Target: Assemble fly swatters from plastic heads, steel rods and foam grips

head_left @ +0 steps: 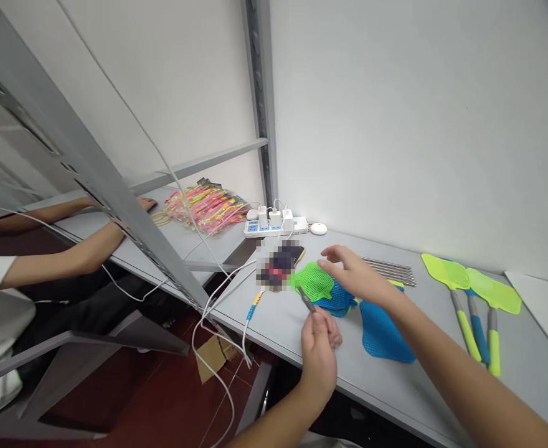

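My left hand is closed around the handle of a fly swatter near the table's front edge, with a short grey section showing above the fist. The swatter's bright green mesh head points away from me. My right hand hovers just right of that head, its fingers apart and holding nothing. Beneath the green head lie blue mesh swatter heads, partly covered. A larger blue mesh head lies flat under my right forearm. Several thin metal rods lie side by side behind my right wrist.
Fly swatters with yellow-green heads lie at the right. A phone, partly blurred out, lies left of my hands. Behind stands a power strip with chargers. White cables hang past a metal post; beyond it are another person's arms and bagged colourful items.
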A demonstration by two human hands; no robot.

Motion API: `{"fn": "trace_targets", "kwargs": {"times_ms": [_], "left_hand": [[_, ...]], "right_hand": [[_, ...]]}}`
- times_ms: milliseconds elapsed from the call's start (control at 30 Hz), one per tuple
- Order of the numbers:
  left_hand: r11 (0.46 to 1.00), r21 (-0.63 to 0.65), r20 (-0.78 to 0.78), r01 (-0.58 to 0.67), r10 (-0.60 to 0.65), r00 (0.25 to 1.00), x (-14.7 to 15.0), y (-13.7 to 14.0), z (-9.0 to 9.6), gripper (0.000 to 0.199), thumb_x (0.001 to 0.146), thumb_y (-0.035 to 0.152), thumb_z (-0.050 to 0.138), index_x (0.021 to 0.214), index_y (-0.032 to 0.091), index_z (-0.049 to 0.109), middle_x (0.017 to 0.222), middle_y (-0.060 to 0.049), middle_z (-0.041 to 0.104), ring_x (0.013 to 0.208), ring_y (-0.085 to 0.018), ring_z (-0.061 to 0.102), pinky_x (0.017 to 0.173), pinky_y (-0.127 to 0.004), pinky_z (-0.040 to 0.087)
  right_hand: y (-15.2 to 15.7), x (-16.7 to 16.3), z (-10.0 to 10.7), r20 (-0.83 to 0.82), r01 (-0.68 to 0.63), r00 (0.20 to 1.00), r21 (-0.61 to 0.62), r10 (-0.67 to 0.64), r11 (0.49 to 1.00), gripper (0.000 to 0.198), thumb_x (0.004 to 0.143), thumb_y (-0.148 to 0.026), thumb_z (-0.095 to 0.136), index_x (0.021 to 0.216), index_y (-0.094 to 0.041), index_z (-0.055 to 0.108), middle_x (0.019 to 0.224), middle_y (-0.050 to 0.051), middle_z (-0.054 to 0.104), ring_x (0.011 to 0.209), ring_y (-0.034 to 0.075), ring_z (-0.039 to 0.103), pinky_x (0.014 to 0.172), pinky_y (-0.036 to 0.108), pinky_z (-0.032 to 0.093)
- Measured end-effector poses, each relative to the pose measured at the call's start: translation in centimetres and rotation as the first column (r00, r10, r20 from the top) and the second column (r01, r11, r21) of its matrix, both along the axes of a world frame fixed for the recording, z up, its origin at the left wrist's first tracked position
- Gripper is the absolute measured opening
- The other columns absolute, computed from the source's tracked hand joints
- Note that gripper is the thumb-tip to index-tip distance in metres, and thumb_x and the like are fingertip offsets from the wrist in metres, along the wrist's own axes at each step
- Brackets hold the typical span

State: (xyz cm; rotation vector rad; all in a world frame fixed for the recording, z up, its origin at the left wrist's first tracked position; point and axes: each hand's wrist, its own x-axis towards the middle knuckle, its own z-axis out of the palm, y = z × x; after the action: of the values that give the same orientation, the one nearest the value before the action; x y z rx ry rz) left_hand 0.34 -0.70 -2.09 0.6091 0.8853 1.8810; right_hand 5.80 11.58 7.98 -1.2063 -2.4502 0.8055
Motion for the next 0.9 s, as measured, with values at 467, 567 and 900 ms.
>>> {"fn": "trace_targets", "kwargs": {"times_ms": [467,567,900], "left_hand": [[0.959,-0.256,-0.015,-0.122,0.122,0.992,-4.3,1.2,0.9,0.044,0.09,0.061,0.048,0.079,0.018,0.048,0.057,0.007,0.043,0.04,-0.004,0.028,0.039,-0.018,0.021],[0.956,-0.269,-0.039,-0.115,0.109,0.993,-4.1,1.1,1.3,0.04,0.09,0.06,0.048,0.091,0.019,0.05,0.057,0.007,0.044,0.04,-0.004,0.028,0.039,-0.017,0.019],[0.906,-0.123,-0.109,0.405,-0.418,0.902,1.7,5.3,8.3,0.04,0.092,0.058,0.045,0.085,0.019,0.052,0.057,0.006,0.041,0.042,-0.005,0.031,0.04,-0.017,0.024]], "right_hand": [[5.6,-6.6,-4.7,0.289,-0.036,0.957,0.033,0.025,0.999,0.096,0.053,-0.052,0.084,0.133,-0.015,0.047,0.116,0.022,0.061,0.109,0.041,0.055,0.095,0.056,0.03],[6.6,-5.9,-4.0,0.2,-0.03,0.979,-0.038,0.037,0.999,0.078,0.061,-0.046,0.081,0.127,-0.016,0.053,0.109,0.016,0.065,0.1,0.033,0.06,0.088,0.044,0.04],[6.4,6.6,3.0,-0.333,0.22,0.904,-0.18,-0.27,0.959,0.043,0.082,-0.054,0.054,0.106,-0.022,0.07,0.102,0.006,0.071,0.094,0.025,0.063,0.077,0.033,0.049]]}}
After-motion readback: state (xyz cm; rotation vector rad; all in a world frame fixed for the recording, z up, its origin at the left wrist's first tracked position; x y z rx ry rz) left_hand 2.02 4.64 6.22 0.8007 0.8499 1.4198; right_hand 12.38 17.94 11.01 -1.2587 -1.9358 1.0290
